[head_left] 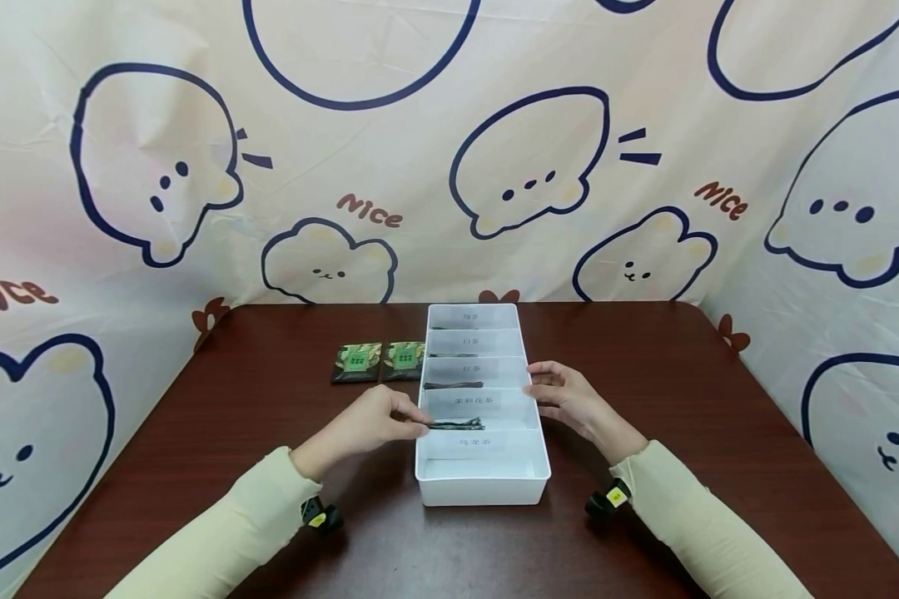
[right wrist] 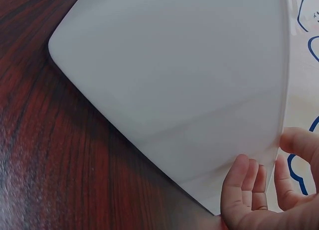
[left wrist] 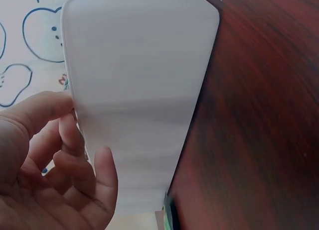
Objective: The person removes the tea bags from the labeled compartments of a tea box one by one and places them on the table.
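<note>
A long white divided box (head_left: 484,492) stands on the table, its dividers bearing printed Chinese labels. Thumb and fingertips of my left hand (head_left: 370,422) pinch the end of a dark green tea packet (head_left: 457,424) at the left rim, the packet standing on edge in the compartment behind the front one. On the opposite side, my right hand (head_left: 569,399) touches the rim with loosely bent fingers. From the right wrist view, several fingertips (right wrist: 241,165) lie near the outer wall. The left wrist view mostly hides the packet behind that wall.
Two black-and-green tea packets (head_left: 357,360) (head_left: 403,359) lie side by side left of the box, toward the back. Thin dark packet edges (head_left: 453,385) show in compartments farther back. A patterned cloth (head_left: 419,166) rises behind the brown table (head_left: 270,366).
</note>
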`<state>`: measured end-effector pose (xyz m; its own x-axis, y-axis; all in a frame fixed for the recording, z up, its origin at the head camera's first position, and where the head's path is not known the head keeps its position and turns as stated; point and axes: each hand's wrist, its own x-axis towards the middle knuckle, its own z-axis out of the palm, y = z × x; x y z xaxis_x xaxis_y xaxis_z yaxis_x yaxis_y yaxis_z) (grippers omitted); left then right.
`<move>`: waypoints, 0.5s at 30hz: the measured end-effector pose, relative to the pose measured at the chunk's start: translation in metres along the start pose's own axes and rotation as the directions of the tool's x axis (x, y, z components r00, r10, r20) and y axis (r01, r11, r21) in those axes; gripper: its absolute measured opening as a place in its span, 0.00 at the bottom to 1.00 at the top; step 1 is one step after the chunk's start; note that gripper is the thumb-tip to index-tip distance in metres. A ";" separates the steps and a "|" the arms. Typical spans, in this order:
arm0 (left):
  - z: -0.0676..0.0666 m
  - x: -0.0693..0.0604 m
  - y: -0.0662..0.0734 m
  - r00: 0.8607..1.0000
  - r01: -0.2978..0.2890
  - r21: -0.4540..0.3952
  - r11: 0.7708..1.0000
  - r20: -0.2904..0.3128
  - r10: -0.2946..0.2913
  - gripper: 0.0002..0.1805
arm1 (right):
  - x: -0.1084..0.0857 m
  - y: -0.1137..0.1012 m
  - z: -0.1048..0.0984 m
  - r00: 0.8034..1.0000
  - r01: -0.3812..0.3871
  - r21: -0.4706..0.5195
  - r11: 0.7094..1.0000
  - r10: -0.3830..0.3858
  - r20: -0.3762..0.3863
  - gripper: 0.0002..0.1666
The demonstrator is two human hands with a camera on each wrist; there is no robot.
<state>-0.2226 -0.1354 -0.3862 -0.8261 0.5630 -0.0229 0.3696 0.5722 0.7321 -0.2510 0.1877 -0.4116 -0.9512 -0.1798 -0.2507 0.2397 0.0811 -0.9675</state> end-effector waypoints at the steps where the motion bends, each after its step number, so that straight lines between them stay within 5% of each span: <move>1: 0.000 0.000 0.001 1.000 -0.010 0.019 1.000 -0.009 0.010 0.07 | 0.000 0.000 0.000 1.000 0.000 0.002 1.000 0.000 -0.001 0.27; 10: 0.003 -0.002 0.013 0.994 -0.014 0.115 0.993 -0.102 0.025 0.01 | -0.001 0.001 0.000 1.000 0.002 -0.007 1.000 -0.002 -0.001 0.27; 15: 0.004 -0.002 0.016 0.991 0.013 0.142 0.990 -0.135 0.007 0.05 | -0.001 0.000 0.000 1.000 0.007 -0.012 1.000 -0.007 0.000 0.27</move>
<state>-0.2130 -0.1247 -0.3773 -0.8734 0.4813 0.0739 0.4158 0.6583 0.6275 -0.2505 0.1877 -0.4114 -0.9530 -0.1803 -0.2435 0.2302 0.0916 -0.9688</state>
